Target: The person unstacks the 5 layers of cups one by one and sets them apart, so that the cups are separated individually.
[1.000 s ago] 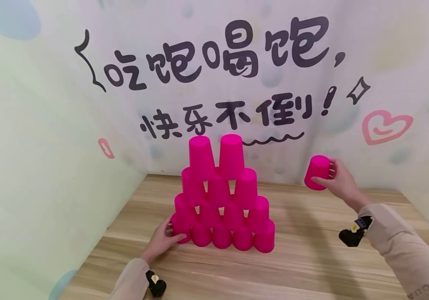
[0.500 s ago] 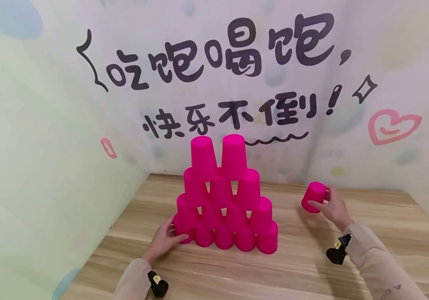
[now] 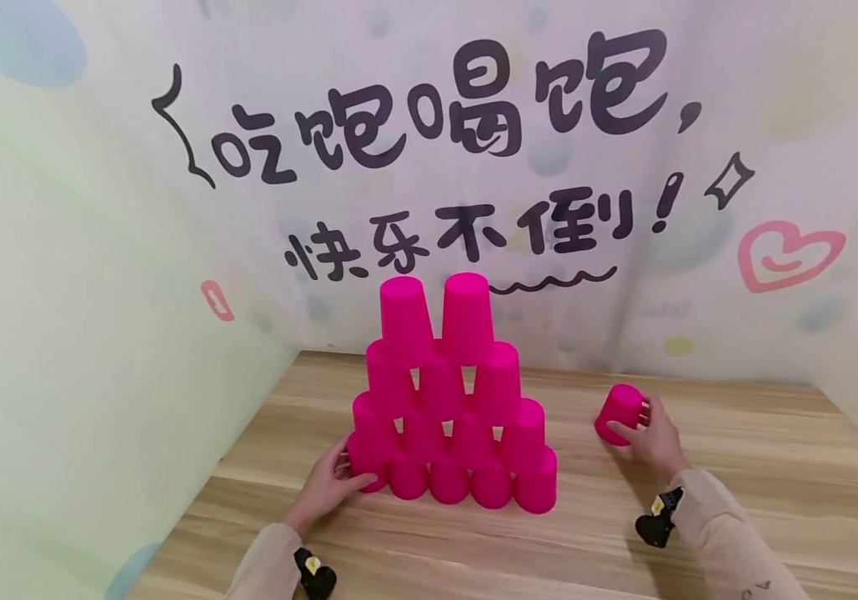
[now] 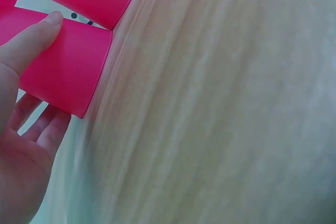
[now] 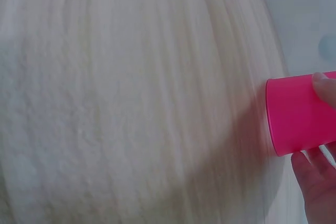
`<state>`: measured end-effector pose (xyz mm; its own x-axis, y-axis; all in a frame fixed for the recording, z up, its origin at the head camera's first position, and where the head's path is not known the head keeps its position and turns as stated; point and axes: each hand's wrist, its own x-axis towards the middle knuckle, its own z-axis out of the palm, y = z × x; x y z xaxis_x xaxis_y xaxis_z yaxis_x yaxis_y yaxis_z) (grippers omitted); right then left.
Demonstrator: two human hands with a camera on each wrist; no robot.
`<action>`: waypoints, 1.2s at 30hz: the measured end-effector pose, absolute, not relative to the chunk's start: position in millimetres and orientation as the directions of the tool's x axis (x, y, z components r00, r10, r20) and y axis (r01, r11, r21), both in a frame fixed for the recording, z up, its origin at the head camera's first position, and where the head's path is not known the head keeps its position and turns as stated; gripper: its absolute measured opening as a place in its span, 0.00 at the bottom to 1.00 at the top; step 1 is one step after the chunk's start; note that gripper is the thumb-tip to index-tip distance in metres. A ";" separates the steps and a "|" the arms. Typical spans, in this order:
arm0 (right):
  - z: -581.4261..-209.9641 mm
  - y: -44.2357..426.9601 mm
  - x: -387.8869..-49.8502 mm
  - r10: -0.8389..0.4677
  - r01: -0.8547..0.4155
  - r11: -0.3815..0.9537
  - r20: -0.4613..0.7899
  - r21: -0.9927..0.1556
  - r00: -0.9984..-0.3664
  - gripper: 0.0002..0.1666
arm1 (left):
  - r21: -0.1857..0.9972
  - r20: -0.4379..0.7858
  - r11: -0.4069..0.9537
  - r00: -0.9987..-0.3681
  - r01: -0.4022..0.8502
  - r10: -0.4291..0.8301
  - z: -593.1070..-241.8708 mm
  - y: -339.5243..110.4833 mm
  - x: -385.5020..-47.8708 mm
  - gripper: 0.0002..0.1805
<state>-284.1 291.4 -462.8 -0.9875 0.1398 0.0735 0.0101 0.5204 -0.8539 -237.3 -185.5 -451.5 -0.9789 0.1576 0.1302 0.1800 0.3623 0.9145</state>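
A pyramid of upside-down pink cups (image 3: 448, 429) stands on the table in the head view, its rows narrowing upward to two cups (image 3: 467, 319) side by side at the top. At its lower left corner my left hand (image 3: 327, 485) holds the end cup of the bottom row (image 4: 65, 59), thumb in front and fingers around the far side. To the right of the pyramid, my right hand (image 3: 654, 437) grips a separate upside-down pink cup (image 3: 621, 412). That cup's rim is at or just over the tabletop; whether it touches I cannot tell.
The wood-grain table (image 3: 466, 558) meets a printed backdrop (image 3: 579, 333) behind the pyramid and a pale side wall (image 3: 98, 333) at left. Between the pyramid and the right-hand cup lies a strip of bare tabletop (image 3: 574, 450).
My right hand has brought its cup down from above the table to tabletop level, shifting slightly left. My left hand and the pyramid have stayed in place.
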 end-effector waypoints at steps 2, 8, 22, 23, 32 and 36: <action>-463.3 291.3 -284.2 0.137 -0.003 0.522 0.087 -0.853 -0.987 0.44 | 0.915 0.129 0.363 -0.980 0.177 0.155 -451.6 -185.8 -236.7 0.35; -464.9 292.4 -286.0 0.125 -0.003 0.519 0.080 -0.855 -0.989 0.44 | 0.914 0.139 0.361 -0.978 0.187 0.155 -450.9 -185.6 -235.6 0.34; -443.4 297.1 -284.0 0.060 -0.022 0.592 0.071 -0.806 -0.996 0.53 | 0.911 0.165 0.355 -0.974 0.211 0.155 -468.8 -190.8 -245.7 0.33; -438.9 298.0 -283.4 0.051 -0.034 0.607 0.082 -0.794 -0.995 0.53 | 0.910 0.167 0.356 -0.974 0.212 0.153 -472.2 -191.6 -247.7 0.33; -388.6 304.1 -280.4 -0.049 -0.148 0.614 0.150 -0.775 -0.987 0.51 | 0.903 0.157 0.377 -0.974 0.207 0.161 -480.5 -195.2 -252.4 0.35; -363.0 297.9 -278.6 -0.067 -0.186 0.611 0.183 -0.770 -0.981 0.49 | 0.906 0.150 0.373 -0.976 0.199 0.155 -480.4 -195.4 -252.4 0.35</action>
